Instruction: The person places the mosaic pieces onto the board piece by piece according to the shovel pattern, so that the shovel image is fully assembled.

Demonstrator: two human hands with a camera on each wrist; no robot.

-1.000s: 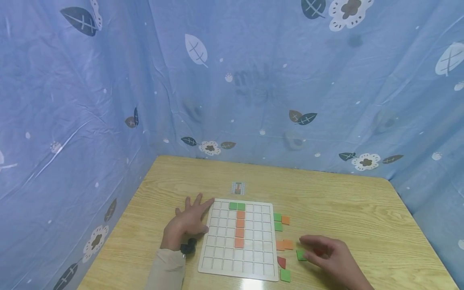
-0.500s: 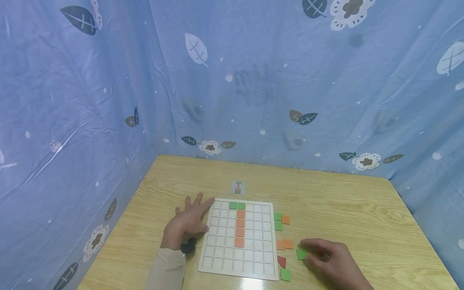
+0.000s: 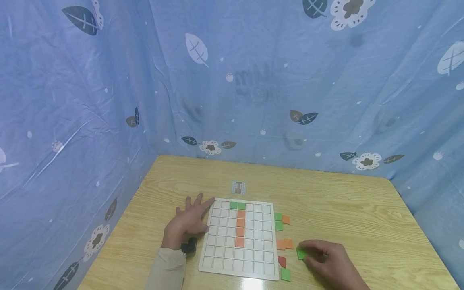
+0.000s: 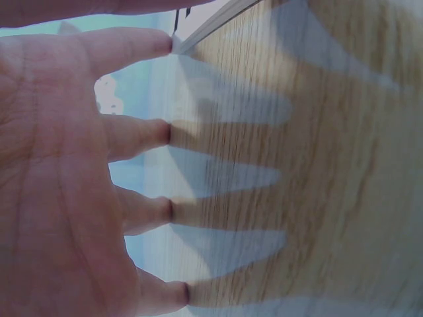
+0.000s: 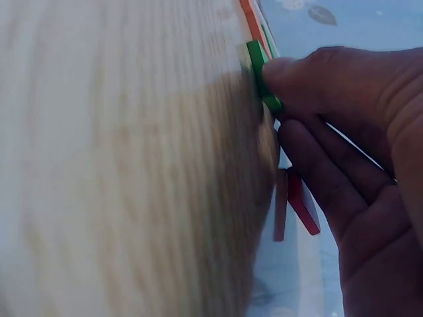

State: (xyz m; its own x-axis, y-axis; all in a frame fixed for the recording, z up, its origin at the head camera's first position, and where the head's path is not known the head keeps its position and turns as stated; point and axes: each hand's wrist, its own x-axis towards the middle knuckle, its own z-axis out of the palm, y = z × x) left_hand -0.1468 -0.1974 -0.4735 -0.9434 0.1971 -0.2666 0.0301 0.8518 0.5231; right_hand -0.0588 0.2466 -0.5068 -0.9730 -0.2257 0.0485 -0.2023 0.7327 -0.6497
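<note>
A pale square grid board (image 3: 219, 264) lies on the table, with green and orange square tiles set in some cells. My left hand (image 3: 188, 221) rests at its left edge, fingers spread, the index fingertip at the far left corner and the thumb at the side. To the right of the board, my right hand (image 3: 331, 257) has its thumb and a curled finger at a green tile (image 3: 301, 253) by the table surface. In the right wrist view the thumb lies against this green tile (image 5: 258, 72). A red piece (image 5: 304, 205) shows beyond the fingers; whether they touch it cannot be told.
Beside the board's right edge lie green tiles (image 3: 278, 225), orange tiles (image 3: 288, 243), a red curved-edge piece (image 3: 282, 262) and another green tile (image 3: 285, 274). A small pattern card (image 3: 238, 187) lies behind the board. A blue patterned curtain (image 3: 253, 100) surrounds the table.
My right hand has shifted slightly left and its fingers have come closer round the green tile. A red patch seen within that hand one second ago is now hidden. My left hand stays still.
</note>
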